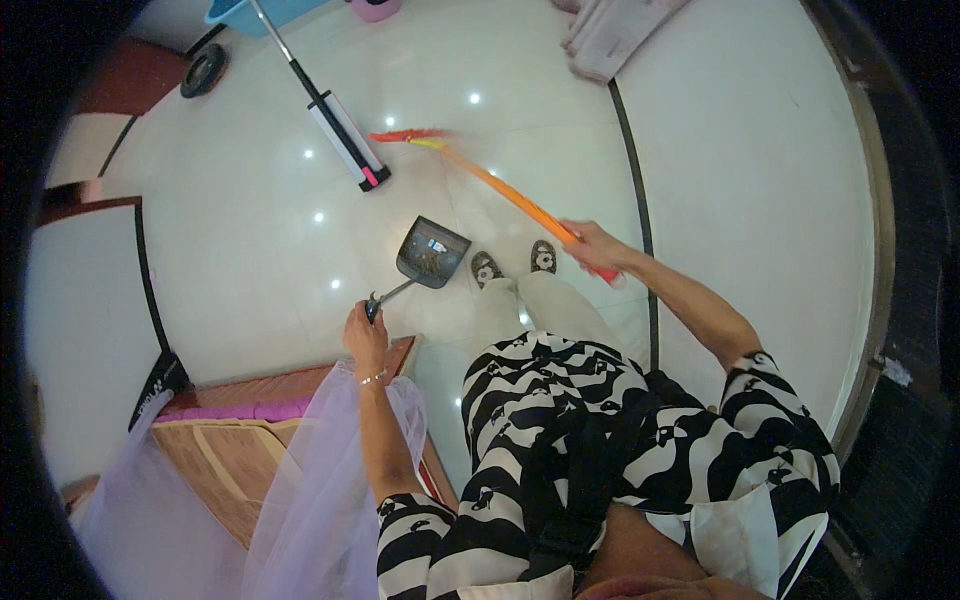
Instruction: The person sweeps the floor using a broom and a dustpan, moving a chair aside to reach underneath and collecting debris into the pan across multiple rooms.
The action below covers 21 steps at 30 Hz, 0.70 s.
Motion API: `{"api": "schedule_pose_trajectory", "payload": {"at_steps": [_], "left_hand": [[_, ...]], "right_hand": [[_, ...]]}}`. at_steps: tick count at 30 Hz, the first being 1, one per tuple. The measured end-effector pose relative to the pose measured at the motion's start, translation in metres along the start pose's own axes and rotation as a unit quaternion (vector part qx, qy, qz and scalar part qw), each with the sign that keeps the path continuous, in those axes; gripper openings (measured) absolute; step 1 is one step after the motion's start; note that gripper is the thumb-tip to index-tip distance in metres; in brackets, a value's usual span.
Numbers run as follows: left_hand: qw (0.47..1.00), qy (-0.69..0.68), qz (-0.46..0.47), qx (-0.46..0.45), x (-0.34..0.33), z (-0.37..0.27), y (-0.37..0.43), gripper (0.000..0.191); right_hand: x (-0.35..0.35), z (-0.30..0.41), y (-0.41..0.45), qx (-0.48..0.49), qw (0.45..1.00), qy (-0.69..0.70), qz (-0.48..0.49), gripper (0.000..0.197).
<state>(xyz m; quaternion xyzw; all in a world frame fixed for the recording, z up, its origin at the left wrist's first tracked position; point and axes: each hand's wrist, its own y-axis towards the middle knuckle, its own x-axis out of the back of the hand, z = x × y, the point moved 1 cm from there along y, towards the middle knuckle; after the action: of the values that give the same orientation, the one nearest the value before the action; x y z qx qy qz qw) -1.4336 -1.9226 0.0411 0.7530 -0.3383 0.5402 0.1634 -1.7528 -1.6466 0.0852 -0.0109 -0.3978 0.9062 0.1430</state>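
Observation:
My left hand (366, 337) grips the top of the handle of a dark long-handled dustpan (412, 259). Some debris and a small white-and-blue piece lie in its pan, which is just ahead of my feet. In my right hand (596, 246) is a broom with an orange handle (517, 196). Its red bristles (394, 136) are blurred and reach out over the tiled floor (247, 247), beyond the dustpan and close to a flat mop's head. Whether the bristles touch the floor I cannot tell.
The flat mop (345, 139) leans from a light-blue tub (262, 19). A black tyre-like ring (204, 70) lies at upper left. A wooden bed frame (277, 382) with lilac netting (300, 480) stands at left. A wrapped bundle (611, 37) rests near the wall (750, 187) at right.

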Motion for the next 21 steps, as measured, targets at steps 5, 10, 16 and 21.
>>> {"api": "schedule_pose_trajectory", "payload": {"at_steps": [5, 10, 16, 21], "left_hand": [[0.997, 0.018, 0.006, 0.076, -0.003, -0.013, -0.01, 0.023], [0.994, 0.057, -0.02, 0.097, -0.018, -0.002, -0.015, 0.032], [0.98, 0.019, 0.022, 0.198, -0.028, 0.0, -0.005, 0.027], [0.988, 0.021, 0.005, 0.15, -0.016, -0.011, -0.007, 0.028]], "right_hand": [[0.016, -0.023, 0.147, -0.013, 0.992, -0.12, -0.03, 0.049], [-0.009, -0.057, 0.1, -0.042, 0.989, -0.121, 0.08, 0.018], [0.054, -0.024, 0.013, -0.173, 0.956, 0.094, 0.219, 0.042], [0.119, -0.007, -0.033, -0.199, 0.956, 0.137, 0.164, 0.054]]}}
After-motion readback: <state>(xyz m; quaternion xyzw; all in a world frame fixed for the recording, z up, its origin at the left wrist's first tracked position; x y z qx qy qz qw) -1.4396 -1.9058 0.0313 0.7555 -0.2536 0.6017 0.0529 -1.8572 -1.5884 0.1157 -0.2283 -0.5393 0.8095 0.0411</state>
